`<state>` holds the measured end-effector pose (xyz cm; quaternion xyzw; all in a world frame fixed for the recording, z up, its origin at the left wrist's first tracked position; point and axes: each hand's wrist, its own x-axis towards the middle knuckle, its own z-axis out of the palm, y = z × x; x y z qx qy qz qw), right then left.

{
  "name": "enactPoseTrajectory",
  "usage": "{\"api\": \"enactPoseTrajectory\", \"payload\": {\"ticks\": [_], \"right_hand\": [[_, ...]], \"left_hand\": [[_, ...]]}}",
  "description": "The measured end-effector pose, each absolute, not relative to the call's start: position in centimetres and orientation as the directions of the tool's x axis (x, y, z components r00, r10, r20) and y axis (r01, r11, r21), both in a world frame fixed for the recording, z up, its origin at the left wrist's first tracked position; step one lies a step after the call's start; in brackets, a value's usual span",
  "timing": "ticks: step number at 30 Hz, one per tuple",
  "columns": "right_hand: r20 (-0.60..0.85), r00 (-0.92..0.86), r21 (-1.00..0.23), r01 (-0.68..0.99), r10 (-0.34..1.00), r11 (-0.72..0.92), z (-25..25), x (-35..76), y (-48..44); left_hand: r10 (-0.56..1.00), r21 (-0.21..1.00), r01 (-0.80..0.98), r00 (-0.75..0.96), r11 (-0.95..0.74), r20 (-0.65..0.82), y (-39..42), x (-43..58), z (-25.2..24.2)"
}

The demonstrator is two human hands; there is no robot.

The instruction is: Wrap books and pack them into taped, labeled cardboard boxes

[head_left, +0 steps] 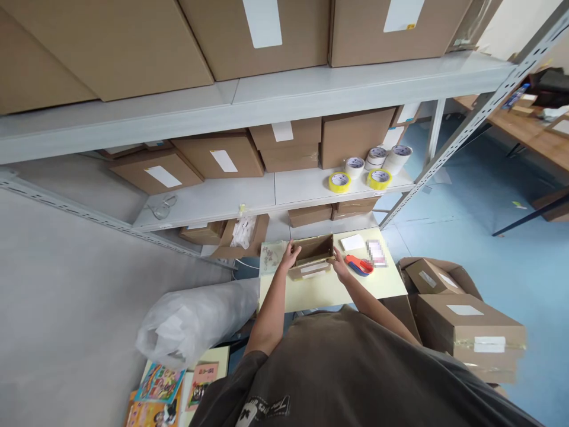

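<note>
A small open cardboard box is held over the pale yellow table, its dark inside facing up and away. White labels show on its near side. My left hand is closed on the box's left end, and my right hand grips the right end. Right of my right hand lies a red and blue tape dispenser. Behind it are a white pad and a card with blurred print. A clear printed bag lies left of my left hand.
Metal shelving with cardboard boxes stands ahead; tape rolls sit on its middle shelf. A bubble wrap roll lies at left, above picture books. Stacked cartons stand on the floor at right, near a wooden desk.
</note>
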<state>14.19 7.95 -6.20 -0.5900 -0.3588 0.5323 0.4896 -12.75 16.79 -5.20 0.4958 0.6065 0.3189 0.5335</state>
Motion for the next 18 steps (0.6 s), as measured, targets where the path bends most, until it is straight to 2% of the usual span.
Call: {"api": "enactPoseTrajectory", "payload": {"ticks": [5,8,13,18], "right_hand": [[-0.333,0.171,-0.939,-0.153,0.927,-0.309,-5.9,14.0,7.4],[-0.298,0.13,-0.953,-0.106,0.946,-0.285,-5.7,14.8,6.9],[-0.254,0.097,-0.967,0.011,0.962,-0.256,-5.4,15.5,6.7],[-0.247,0.089,-0.964,0.081,0.965,-0.254,-5.3,16.1,6.9]], "left_hand": [[0.917,0.914,0.099,0.037,0.393,-0.398,16.0,-14.1,-5.6],[0.907,0.911,0.004,0.081,0.413,-0.412,15.4,-14.6,-6.2],[0.958,0.96,0.01,0.076,0.278,-0.278,15.0,-13.9,-7.1],[0.96,0.961,0.044,0.051,0.272,-0.274,15.5,-13.6,-7.7]]}}
